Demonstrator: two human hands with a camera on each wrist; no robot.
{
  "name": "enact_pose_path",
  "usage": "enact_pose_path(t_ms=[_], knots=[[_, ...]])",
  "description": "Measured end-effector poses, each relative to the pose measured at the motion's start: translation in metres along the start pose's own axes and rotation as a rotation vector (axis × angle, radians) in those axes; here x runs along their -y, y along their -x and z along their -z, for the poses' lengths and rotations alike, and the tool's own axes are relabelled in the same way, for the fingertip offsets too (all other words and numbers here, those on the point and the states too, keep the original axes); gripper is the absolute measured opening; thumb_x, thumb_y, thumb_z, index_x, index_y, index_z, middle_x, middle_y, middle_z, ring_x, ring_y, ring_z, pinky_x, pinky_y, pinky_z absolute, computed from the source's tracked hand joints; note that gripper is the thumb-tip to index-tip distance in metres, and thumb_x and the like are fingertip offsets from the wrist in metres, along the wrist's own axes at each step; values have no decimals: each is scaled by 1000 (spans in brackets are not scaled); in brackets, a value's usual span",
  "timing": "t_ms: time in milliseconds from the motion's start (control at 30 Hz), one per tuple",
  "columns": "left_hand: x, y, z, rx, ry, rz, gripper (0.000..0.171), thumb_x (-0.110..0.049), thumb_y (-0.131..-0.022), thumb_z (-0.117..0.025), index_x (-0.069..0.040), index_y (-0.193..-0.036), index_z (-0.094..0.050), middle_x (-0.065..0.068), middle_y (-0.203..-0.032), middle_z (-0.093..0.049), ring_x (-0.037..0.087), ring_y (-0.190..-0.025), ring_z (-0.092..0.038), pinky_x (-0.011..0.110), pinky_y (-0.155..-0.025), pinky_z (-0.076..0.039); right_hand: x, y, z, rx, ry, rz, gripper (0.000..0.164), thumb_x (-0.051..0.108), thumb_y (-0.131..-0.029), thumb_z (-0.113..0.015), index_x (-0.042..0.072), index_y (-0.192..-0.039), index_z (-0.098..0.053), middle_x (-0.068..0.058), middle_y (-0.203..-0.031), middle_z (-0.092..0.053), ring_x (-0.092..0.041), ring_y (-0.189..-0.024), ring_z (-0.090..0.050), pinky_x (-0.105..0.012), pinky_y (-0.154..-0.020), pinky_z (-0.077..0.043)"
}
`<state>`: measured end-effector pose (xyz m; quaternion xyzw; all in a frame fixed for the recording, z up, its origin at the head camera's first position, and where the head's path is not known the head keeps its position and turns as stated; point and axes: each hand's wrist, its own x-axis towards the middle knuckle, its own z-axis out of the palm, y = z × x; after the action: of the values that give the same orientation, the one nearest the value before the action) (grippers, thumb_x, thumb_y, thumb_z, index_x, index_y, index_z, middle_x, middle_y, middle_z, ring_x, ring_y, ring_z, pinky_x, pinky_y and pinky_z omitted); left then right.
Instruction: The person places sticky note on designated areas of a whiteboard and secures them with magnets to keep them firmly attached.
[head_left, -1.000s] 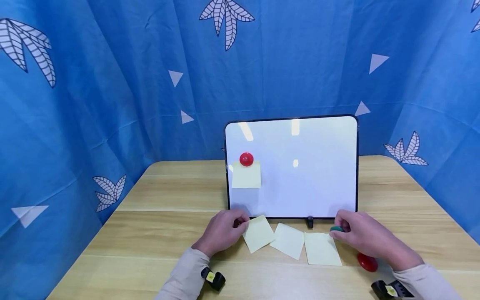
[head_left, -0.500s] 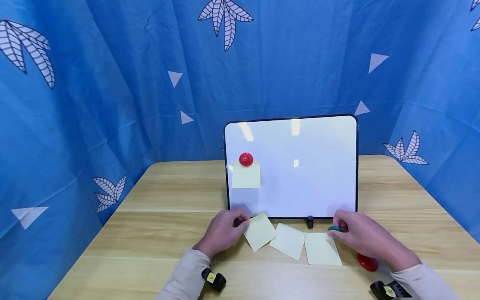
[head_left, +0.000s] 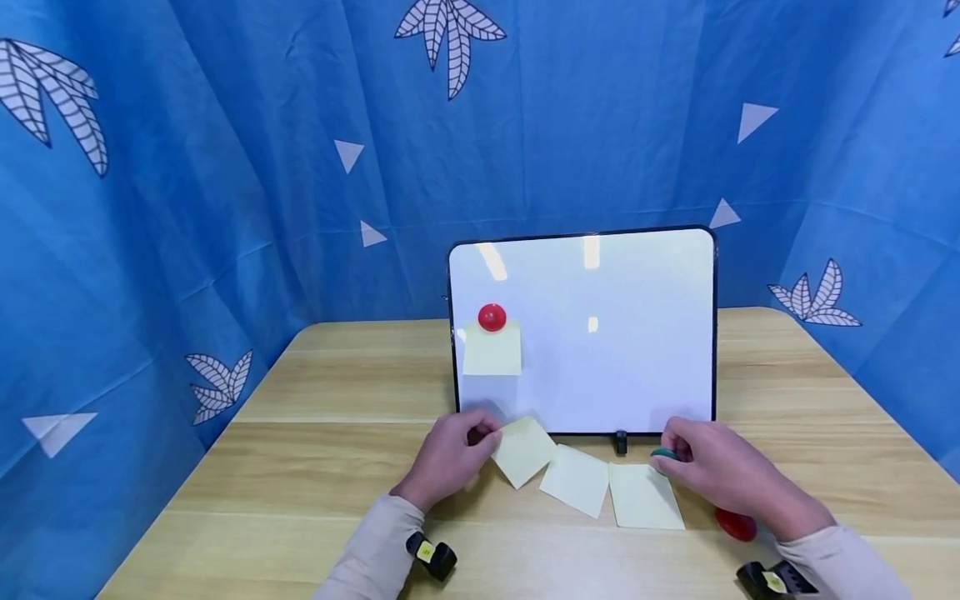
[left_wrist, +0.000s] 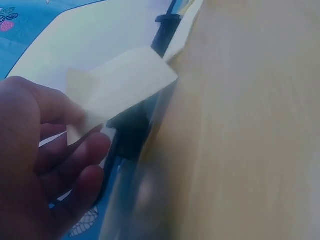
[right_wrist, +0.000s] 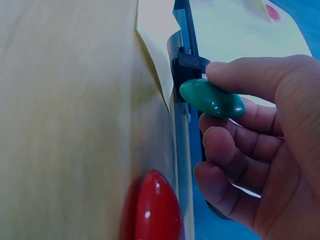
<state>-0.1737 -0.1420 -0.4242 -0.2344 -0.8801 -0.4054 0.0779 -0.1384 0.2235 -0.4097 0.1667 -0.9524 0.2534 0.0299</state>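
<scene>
Pinching a yellow note [head_left: 525, 451] by its edge, the left hand [head_left: 450, 454] is holding it before the lower left edge of the whiteboard [head_left: 600, 358], perhaps sparing its face; the curled right hand [head_left: 712, 467] is gripping a green magnet [right_wrist: 212, 98] before the whiteboard's lower right, likely freeing one side. Two more notes [head_left: 576, 481] are lying on the desk [head_left: 337, 467] before the whiteboard. Yellow labels [head_left: 426, 552] on the wrist cameras [head_left: 444, 563] are proving unreadable

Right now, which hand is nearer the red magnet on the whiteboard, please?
Left: the left hand is below the red magnet; the right hand is also below, but far right.
</scene>
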Motion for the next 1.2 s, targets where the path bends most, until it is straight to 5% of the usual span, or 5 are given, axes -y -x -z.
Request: enact_pose_path(t_ms=[1200], knots=[[-38, -29, -1, -49, 220, -7, 7, -17, -97, -65, -17, -96, -72, -5, -83, -66, 15, -74, -60, 29, -63, -53, 2, 1, -2, 4, -10, 7, 22, 24, -90, -76, 19, -82, -55, 7, -67, -47, -9, -60, -44, -26, -55, -37]])
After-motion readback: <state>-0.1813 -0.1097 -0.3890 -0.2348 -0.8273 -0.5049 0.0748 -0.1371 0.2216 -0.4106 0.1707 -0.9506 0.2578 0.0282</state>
